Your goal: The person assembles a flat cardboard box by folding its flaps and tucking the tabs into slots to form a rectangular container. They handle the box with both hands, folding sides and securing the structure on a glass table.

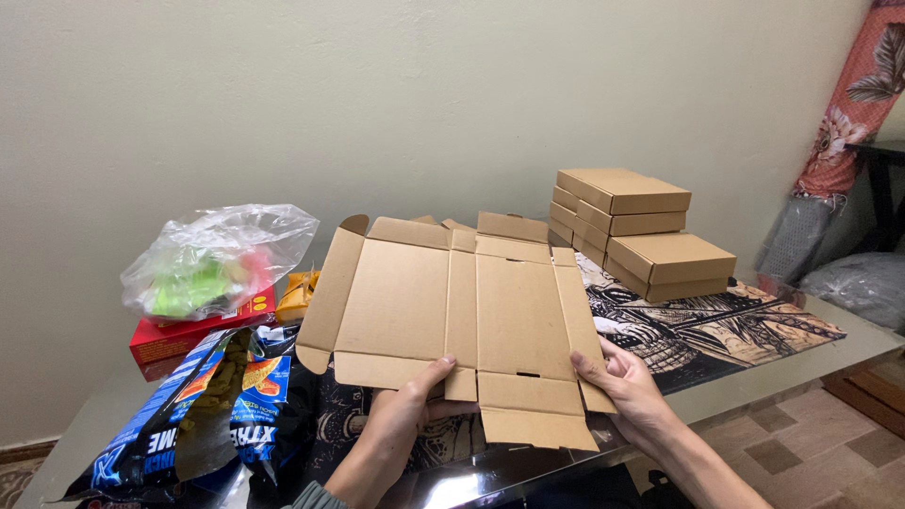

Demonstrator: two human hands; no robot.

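Your left hand (407, 407) and right hand (630, 388) hold an unfolded cardboard box (459, 316) above the counter (773, 372), fingers closed on its near edge. Finished boxes (641, 231) are stacked beyond; a snack bag (203, 405) lies left.

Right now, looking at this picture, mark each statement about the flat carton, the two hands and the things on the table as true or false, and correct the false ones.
1. Both hands grip the flat cardboard carton by its near edge. True: left hand, right hand.
2. The carton is already folded into a closed box. False: it lies open and unfolded.
3. Finished brown boxes are stacked behind it on the right. True.
4. The clear plastic bag sits on a blue box. False: it rests on a red box.
5. The blue snack bag lies to the left of the carton. True.
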